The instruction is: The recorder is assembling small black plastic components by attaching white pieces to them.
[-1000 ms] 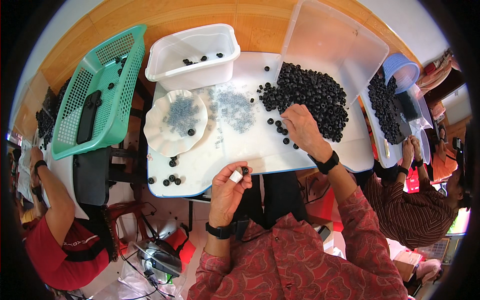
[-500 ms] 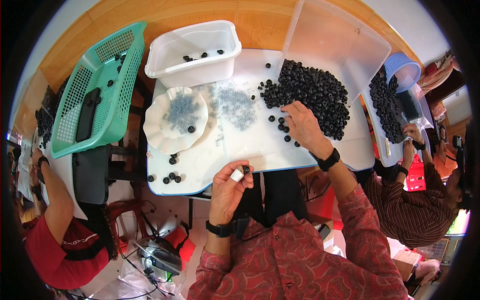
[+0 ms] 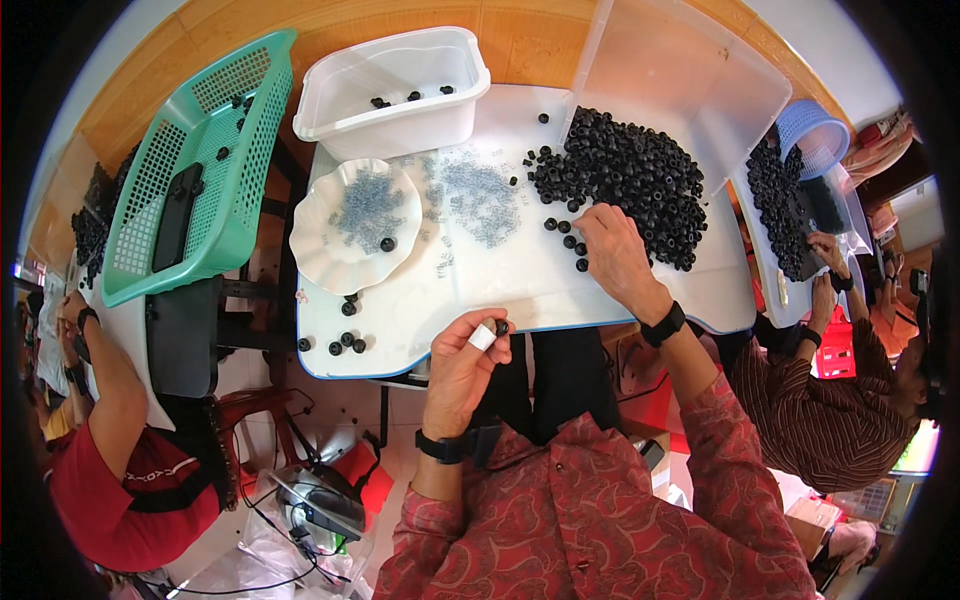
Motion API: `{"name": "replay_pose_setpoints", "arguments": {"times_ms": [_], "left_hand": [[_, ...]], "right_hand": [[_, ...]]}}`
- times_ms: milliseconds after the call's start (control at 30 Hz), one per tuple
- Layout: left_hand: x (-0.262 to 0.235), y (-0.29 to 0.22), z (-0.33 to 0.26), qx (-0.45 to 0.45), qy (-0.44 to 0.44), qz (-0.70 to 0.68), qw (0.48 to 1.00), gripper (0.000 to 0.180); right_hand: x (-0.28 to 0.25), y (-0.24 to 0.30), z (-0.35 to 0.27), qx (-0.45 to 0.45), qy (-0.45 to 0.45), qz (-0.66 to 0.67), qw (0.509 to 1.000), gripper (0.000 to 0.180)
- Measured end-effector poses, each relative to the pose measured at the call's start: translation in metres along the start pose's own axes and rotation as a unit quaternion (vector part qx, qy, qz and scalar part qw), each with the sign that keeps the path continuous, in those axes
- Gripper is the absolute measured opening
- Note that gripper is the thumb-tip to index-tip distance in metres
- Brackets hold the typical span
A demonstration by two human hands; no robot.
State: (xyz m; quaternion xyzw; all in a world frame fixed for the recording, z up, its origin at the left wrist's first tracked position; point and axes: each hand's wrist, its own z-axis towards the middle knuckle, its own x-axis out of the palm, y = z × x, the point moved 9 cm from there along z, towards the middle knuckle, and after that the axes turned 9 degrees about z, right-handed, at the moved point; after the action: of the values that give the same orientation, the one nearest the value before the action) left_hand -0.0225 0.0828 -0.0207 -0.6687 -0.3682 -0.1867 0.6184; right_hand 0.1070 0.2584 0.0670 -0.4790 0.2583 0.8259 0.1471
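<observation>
The left hand, just off the near edge of the table, pinches one black cap between thumb and fingers; the cap is stubby, and its long axis cannot be told. The right hand is over the table, farther from that edge, its thumb and fingertips close together; I cannot tell whether they grip anything. The loose caps sit just left of its fingertips, and the pile of caps spreads beyond it and to its right. The right hand is clearly nearer to both; the left hand lies leftward and nearward of them. A clear bin closes off the far right corner. White tabletop shows between the loose caps and the scalloped plate, leaving room sideways along the near edge. Clear bits lie farther back, short of the white tub at the far edge.
</observation>
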Motion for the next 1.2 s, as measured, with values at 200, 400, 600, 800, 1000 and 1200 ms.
{"name": "replay_pose_setpoints", "arguments": {"times_ms": [200, 400, 600, 800, 1000, 1200], "left_hand": [[0.0, 0.0, 0.001, -0.005, -0.013, 0.011, 1.0, 0.025], [0.0, 0.0, 0.002, 0.01, -0.002, 0.0, 1.0, 0.023], [0.003, -0.001, 0.0, 0.001, -0.018, 0.009, 1.0, 0.025], [0.002, -0.001, 0.0, 0.002, -0.019, 0.009, 1.0, 0.025], [0.0, 0.0, 0.0, 0.004, -0.022, 0.007, 1.0, 0.025], [0.002, 0.0, 0.001, 0.001, -0.023, 0.011, 1.0, 0.025]], "right_hand": [[-0.001, -0.001, 0.001, -0.004, 0.003, 0.01, 1.0, 0.022], [-0.008, -0.005, -0.001, 0.011, -0.018, 0.048, 0.999, 0.018], [-0.014, -0.017, -0.002, 0.043, -0.028, 0.084, 0.995, 0.014], [-0.029, -0.036, 0.004, 0.061, -0.065, 0.091, 0.992, 0.01], [-0.088, -0.026, 0.005, 0.031, -0.193, 0.097, 0.976, 0.01], [-0.076, -0.025, -0.065, 0.256, -0.056, 0.184, 0.947, 0.016]]}}
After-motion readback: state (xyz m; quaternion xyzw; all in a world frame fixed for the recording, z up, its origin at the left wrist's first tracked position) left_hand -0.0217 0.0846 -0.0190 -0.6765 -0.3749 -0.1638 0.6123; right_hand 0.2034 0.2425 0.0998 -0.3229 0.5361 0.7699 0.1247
